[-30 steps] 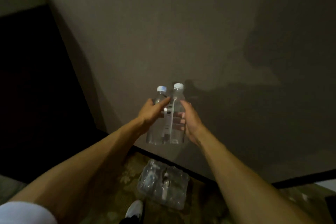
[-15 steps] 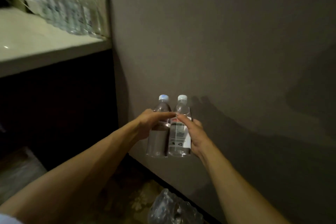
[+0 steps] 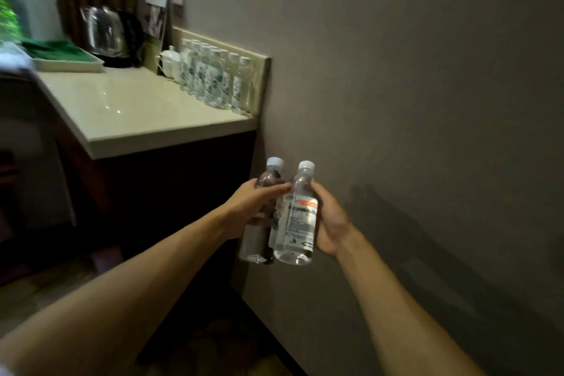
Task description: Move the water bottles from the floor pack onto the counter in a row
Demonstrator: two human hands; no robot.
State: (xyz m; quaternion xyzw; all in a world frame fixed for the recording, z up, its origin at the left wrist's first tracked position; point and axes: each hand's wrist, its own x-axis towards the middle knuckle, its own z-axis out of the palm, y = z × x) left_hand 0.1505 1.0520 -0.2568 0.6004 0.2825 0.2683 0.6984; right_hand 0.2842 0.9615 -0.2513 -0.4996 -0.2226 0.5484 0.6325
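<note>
- The left hand (image 3: 248,207) curls round a clear plastic water bottle with a white cap (image 3: 259,223). The right hand (image 3: 331,220) grips a second clear plastic water bottle with a white cap and an orange-and-white label (image 3: 294,220). Both bottles hang upright in the air, touching each other, below the near right corner of the pale glossy stone table (image 3: 137,110).
- Risk: the two bottles press together, so one could slide out of a one-hand grip while being lifted; smooth plastic gives little purchase.
- Risk: either bottle may strike the table's front edge on the way up, since both sit beneath it and close to the dark cabinet.
- Risk: setting them down hard against the row of clear bottles (image 3: 213,76) along the back edge could knock the end one over, and the rest may follow.
- Count: two bottles in the hands; about seven stand in the row, though blur makes that uncertain.
- Count: one shiny metal kettle (image 3: 105,30), one white tray with a green cloth (image 3: 61,56), one small white cup (image 3: 169,59), all toward the table's far end.
- The floor pack is out of view.
</note>
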